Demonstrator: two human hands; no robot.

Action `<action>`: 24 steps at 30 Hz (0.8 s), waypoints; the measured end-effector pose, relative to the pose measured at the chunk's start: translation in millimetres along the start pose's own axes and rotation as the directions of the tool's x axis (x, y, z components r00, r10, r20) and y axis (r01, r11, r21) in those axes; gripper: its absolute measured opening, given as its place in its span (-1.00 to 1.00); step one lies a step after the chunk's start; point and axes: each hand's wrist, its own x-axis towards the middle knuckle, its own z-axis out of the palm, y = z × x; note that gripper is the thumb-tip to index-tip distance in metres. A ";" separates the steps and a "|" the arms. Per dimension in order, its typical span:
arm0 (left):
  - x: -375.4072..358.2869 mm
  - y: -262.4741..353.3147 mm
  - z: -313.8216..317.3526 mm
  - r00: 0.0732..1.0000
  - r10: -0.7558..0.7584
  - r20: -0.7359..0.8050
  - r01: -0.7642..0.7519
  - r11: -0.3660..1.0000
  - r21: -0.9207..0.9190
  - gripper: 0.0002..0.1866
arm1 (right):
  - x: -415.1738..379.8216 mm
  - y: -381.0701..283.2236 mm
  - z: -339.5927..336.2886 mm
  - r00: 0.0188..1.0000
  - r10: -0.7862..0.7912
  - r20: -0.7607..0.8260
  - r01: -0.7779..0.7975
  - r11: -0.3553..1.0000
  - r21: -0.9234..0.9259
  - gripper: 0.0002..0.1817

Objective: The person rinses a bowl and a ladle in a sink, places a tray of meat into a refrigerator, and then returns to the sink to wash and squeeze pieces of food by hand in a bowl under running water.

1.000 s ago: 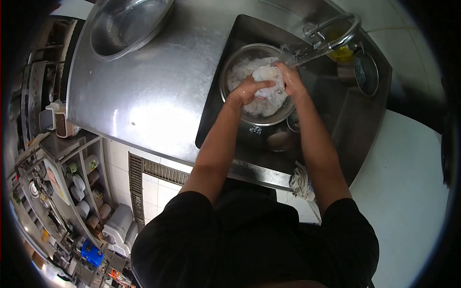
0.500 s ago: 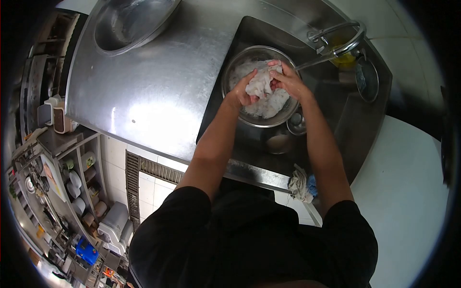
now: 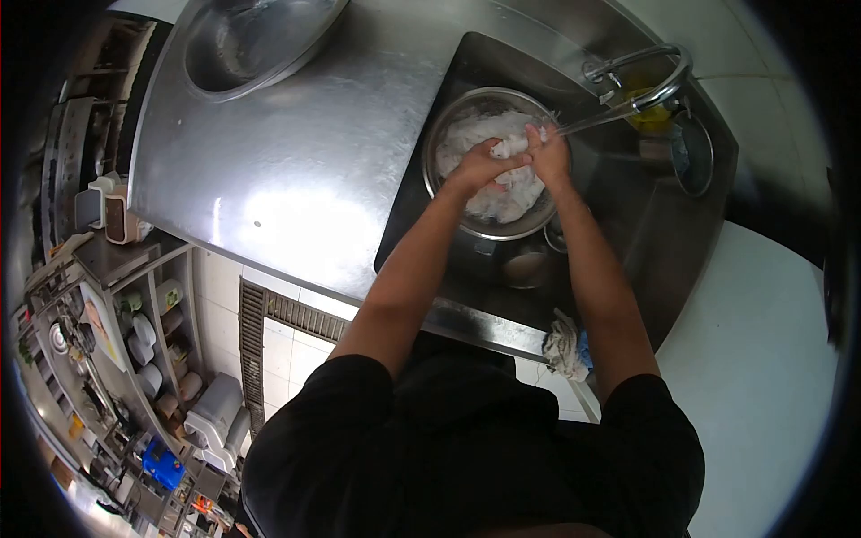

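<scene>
A round metal bowl (image 3: pixel 490 236) stands in the dark sink, filled with soft, wet white pieces (image 3: pixel 489 125) whose exact kind I cannot make out. Over the bowl, my left hand (image 3: pixel 477 169) is closed around a bunched white piece (image 3: pixel 513 145). My right hand (image 3: pixel 550 160) grips the same piece from the other side, fingers curled and partly hidden. From the curved metal faucet (image 3: pixel 668 87), a stream of water (image 3: pixel 587 118) falls toward my right hand and the bowl's edge.
A large metal basin (image 3: pixel 256 45) sits on the steel counter (image 3: pixel 296 152) at left. Small dishes (image 3: pixel 525 267) lie in the sink below the bowl. A round strainer (image 3: pixel 691 152) is at the sink's right side, and a rag (image 3: pixel 565 345) hangs on its front edge.
My hands have drawn closer together, squeezing the white piece from a loose, spread bundle into a narrower one. My right hand is now nearer the water stream.
</scene>
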 end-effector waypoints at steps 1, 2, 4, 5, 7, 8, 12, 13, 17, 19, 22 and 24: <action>-5.3 7.5 3.4 0.998 -0.023 -0.060 0.025 0.999 0.030 -0.33 | -2.0 -1.7 2.1 0.999 0.014 -0.043 -0.012 0.998 0.058 -0.43; 2.9 0.9 1.7 0.999 0.034 -0.035 -0.036 0.997 -0.074 -0.38 | -4.4 -5.5 3.9 0.996 0.030 -0.086 -0.020 0.993 0.116 -0.42; 25.1 -23.7 -3.0 0.989 0.149 -0.002 -0.143 0.948 -0.285 -0.48 | -8.7 -11.7 0.1 0.987 0.156 -0.027 -0.142 0.948 0.286 -0.43; 25.5 -25.4 -2.0 0.979 0.202 -0.036 -0.204 0.934 -0.292 -0.54 | -9.0 -15.2 -4.1 0.964 0.251 0.085 -0.264 0.884 0.385 -0.44; 23.1 -31.5 2.5 0.948 0.301 -0.107 -0.319 0.899 -0.301 -0.66 | -12.5 -23.1 -10.7 0.933 0.303 0.196 -0.359 0.831 0.425 -0.45; 22.0 -33.3 4.5 0.945 0.307 -0.112 -0.326 0.877 -0.352 -0.68 | -11.7 -26.2 -12.4 0.945 0.272 0.183 -0.324 0.864 0.386 -0.45; 19.2 -39.9 11.9 0.956 0.267 -0.124 -0.294 0.831 -0.473 -0.73 | -10.0 -37.6 -19.7 0.984 0.140 0.110 -0.165 0.951 0.261 -0.43; 19.4 -41.2 12.9 0.962 0.242 -0.129 -0.274 0.829 -0.487 -0.74 | -9.6 -39.3 -19.9 0.987 0.124 0.099 -0.146 0.953 0.266 -0.43; 11.5 -35.9 17.8 0.972 0.194 -0.131 -0.234 0.810 -0.538 -0.70 | -1.9 -13.9 -7.7 0.991 0.100 0.094 -0.117 0.973 0.200 -0.46; 10.7 -34.8 19.9 0.976 0.134 -0.170 -0.207 0.812 -0.546 -0.67 | -0.9 2.6 -1.1 0.994 0.054 0.092 -0.066 0.988 0.138 -0.49; 9.6 -28.3 12.0 0.985 0.081 -0.155 -0.146 0.865 -0.481 -0.57 | -3.2 8.8 -4.1 0.993 -0.054 0.107 0.040 0.991 0.129 -0.54; 11.8 -29.3 10.4 0.983 0.120 -0.137 -0.169 0.878 -0.448 -0.56 | -9.4 3.5 -15.5 0.984 -0.071 0.163 0.034 0.975 0.218 -0.57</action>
